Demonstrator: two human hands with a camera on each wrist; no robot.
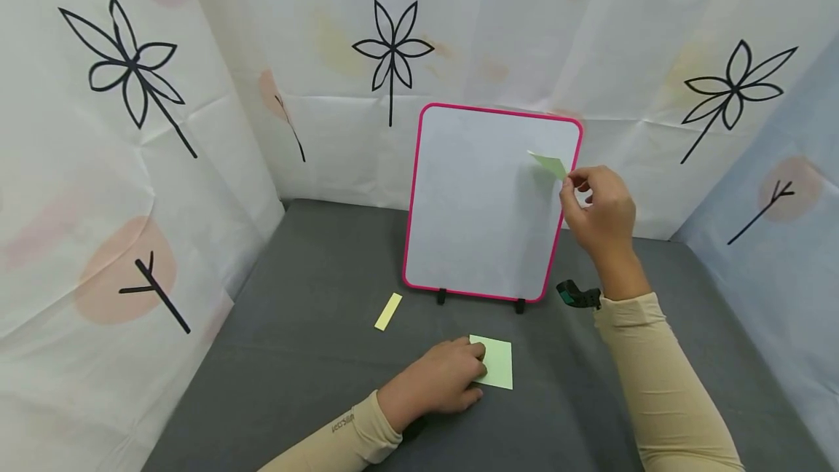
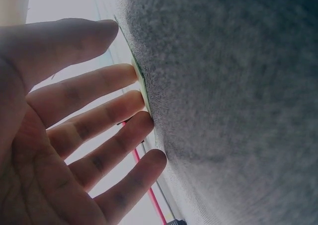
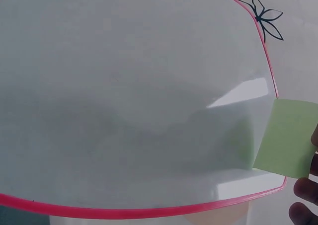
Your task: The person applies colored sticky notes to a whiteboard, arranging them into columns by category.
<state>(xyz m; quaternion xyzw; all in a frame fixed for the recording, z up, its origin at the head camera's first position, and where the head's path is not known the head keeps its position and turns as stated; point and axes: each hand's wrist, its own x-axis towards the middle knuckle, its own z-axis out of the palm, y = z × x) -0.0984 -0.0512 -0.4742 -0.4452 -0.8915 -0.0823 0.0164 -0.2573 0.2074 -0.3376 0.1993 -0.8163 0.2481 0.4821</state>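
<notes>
A green sticky note (image 1: pixel 549 164) hangs from the thumb and fingertips of my right hand (image 1: pixel 603 206), which pinches it by one edge. It is in front of the upper right part of a whiteboard (image 1: pixel 485 202) with a pink frame. In the right wrist view the note (image 3: pixel 285 138) overlaps the board's edge. On the table, my left hand (image 1: pixel 442 377) rests its fingertips on another green sticky note (image 1: pixel 498 364); whether that is one sheet or a pad, I cannot tell. The left wrist view shows these fingers (image 2: pixel 107 113) spread and fairly straight.
A narrow yellow paper strip (image 1: pixel 388 312) lies on the grey table (image 1: pixel 314 268), left of the board. Black feet (image 1: pixel 520 306) hold the board upright. White cloth walls (image 1: pixel 314 57) with flower drawings enclose the table. A dark device (image 1: pixel 578 294) is at the right wrist.
</notes>
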